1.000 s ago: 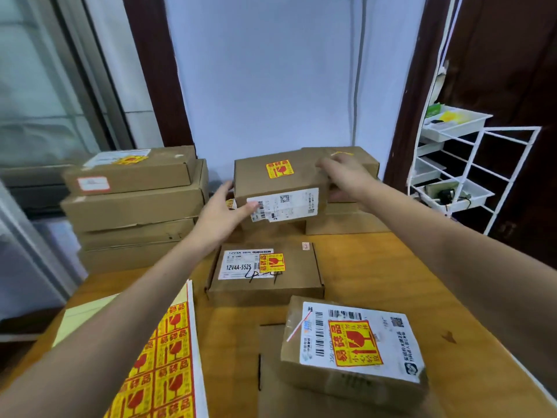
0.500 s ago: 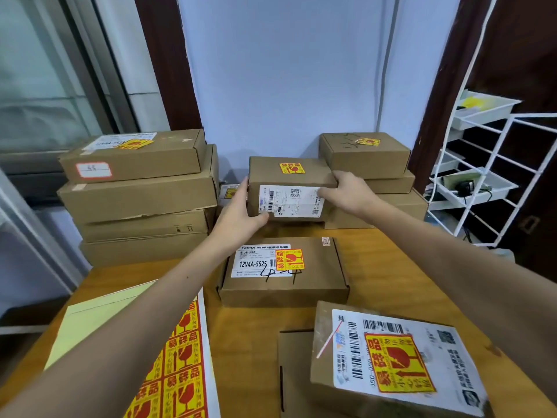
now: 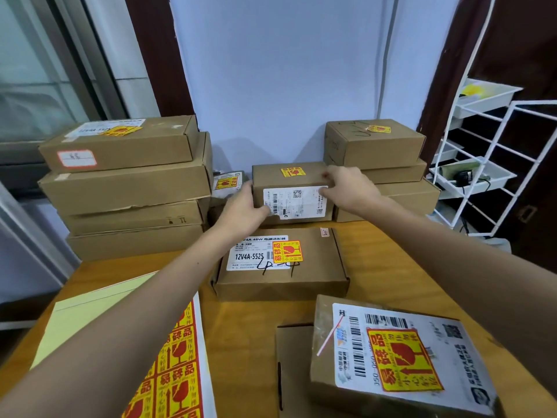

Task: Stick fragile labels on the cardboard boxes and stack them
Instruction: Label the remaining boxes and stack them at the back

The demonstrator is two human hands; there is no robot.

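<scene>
My left hand [image 3: 241, 208] curls around the left end of the small brown cardboard box [image 3: 291, 191] at the middle of the frame, thumb on its front face beside the white shipping label [image 3: 297, 201]. My right hand [image 3: 349, 190] meets the box's right end, its fingertips [image 3: 325, 190] at the top edge and upper right of the front face; whether they pinch it or only touch it I cannot tell. A yellow-and-red fragile sticker [image 3: 293, 171] sits on the box's top

Just below it lies a flat brown carton [image 3: 281, 263] on the wooden table [image 3: 388, 267], with a white printed label and its own fragile sticker. To the left of my hands rises a stack of four wide flat cardboard boxes [image 3: 126, 188], the top one labelled. To the right stands a shorter stack of three boxes [image 3: 382, 167], stickered on top. Between the left stack and my held box, a small stickered package [image 3: 226, 184] shows partly

At lower right lies a parcel with a large white waybill [image 3: 401, 354] and a fragile sticker. At lower left, a sheet of yellow-and-red fragile labels [image 3: 171, 366] lies beside pale yellow backing paper [image 3: 90, 315]. A white wire rack [image 3: 482, 164] stands at the right edge
</scene>
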